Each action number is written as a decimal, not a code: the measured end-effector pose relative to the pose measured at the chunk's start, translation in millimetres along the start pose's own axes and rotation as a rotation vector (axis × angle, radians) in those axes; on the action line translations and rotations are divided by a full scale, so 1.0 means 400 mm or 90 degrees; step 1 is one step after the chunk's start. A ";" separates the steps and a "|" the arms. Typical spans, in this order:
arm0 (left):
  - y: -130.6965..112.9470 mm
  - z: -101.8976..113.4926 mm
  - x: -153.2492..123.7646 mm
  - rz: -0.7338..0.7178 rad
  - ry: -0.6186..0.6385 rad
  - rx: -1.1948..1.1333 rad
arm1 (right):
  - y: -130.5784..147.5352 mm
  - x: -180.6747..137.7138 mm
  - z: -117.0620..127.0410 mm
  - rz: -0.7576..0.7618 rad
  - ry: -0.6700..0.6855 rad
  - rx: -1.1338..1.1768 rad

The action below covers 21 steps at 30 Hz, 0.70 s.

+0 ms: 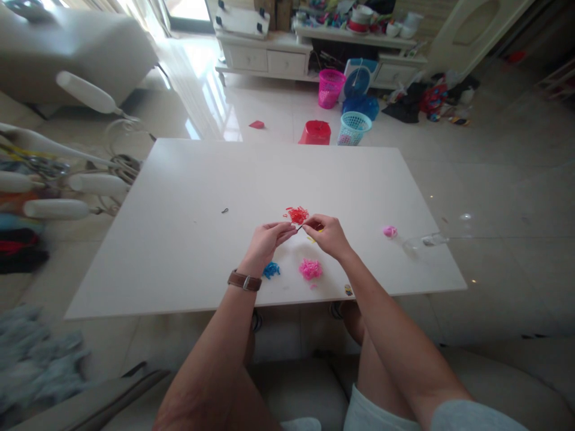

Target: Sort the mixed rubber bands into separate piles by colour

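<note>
Over the middle of the table, my left hand (268, 240) and my right hand (327, 234) meet fingertip to fingertip. Both pinch a short, thin dark strip (299, 228); its exact kind is too small to make out. Just beyond the fingers lies a loose pile of small red pieces (297, 215). Some yellow pieces (311, 238) show partly under my right hand. Small blue pieces (271, 270) lie beside my left wrist, partly hidden by it. Nearer to me is a heap of small pink pieces (310, 269). A little black loop (225, 211) rests to the left.
On the white table (188, 263) are a pink-purple bundle (390, 231), a clear container (426, 240) lying at the right edge, and a small colourful piece (348, 290) at the front edge. White lamp-like arms (99, 184) reach towards the left edge. Baskets (354, 127) stand beyond the table.
</note>
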<state>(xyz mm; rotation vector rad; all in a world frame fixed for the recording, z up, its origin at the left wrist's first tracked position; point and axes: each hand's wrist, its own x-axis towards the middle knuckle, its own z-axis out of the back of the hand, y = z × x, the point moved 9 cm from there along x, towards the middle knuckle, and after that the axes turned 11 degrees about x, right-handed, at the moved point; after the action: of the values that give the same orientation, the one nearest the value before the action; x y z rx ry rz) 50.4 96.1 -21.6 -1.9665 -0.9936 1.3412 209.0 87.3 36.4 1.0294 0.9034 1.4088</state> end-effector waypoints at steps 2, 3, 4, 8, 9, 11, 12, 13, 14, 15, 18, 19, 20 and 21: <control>-0.016 0.028 0.004 -0.005 -0.051 -0.039 | -0.020 0.006 -0.013 -0.012 0.021 -0.051; -0.023 0.043 0.005 -0.003 -0.076 -0.064 | -0.030 0.009 -0.022 -0.015 0.036 -0.081; -0.030 0.057 0.006 0.001 -0.097 -0.093 | -0.038 0.012 -0.033 -0.017 0.052 -0.114; -0.054 0.099 0.009 0.008 -0.138 -0.197 | -0.066 0.022 -0.089 -0.036 0.118 -0.249; -0.060 0.104 0.009 0.004 -0.137 -0.212 | -0.073 0.025 -0.103 -0.046 0.133 -0.273; -0.066 0.111 0.009 0.000 -0.127 -0.232 | -0.088 0.028 -0.132 -0.071 0.156 -0.306; -0.068 0.112 0.009 0.000 -0.121 -0.238 | -0.096 0.030 -0.147 -0.082 0.164 -0.316; -0.068 0.113 0.008 0.001 -0.116 -0.243 | -0.102 0.031 -0.160 -0.092 0.170 -0.322; -0.068 0.113 0.007 0.001 -0.113 -0.246 | -0.107 0.032 -0.173 -0.099 0.172 -0.327; -0.068 0.114 0.006 0.002 -0.110 -0.248 | -0.112 0.033 -0.184 -0.104 0.172 -0.330; -0.068 0.118 0.003 0.001 -0.104 -0.247 | -0.117 0.037 -0.199 -0.114 0.168 -0.345; -0.069 0.120 0.002 0.000 -0.103 -0.245 | -0.115 0.039 -0.196 -0.115 0.164 -0.354; -0.069 0.123 0.001 -0.001 -0.103 -0.244 | -0.112 0.042 -0.190 -0.116 0.161 -0.363; -0.070 0.125 -0.001 -0.001 -0.104 -0.244 | -0.107 0.044 -0.180 -0.115 0.158 -0.372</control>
<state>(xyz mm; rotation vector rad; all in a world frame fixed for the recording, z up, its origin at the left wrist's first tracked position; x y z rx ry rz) -4.0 113.8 -17.1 -2.1511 -1.4172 1.4095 155.1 110.9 -25.8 0.3314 0.6738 1.5359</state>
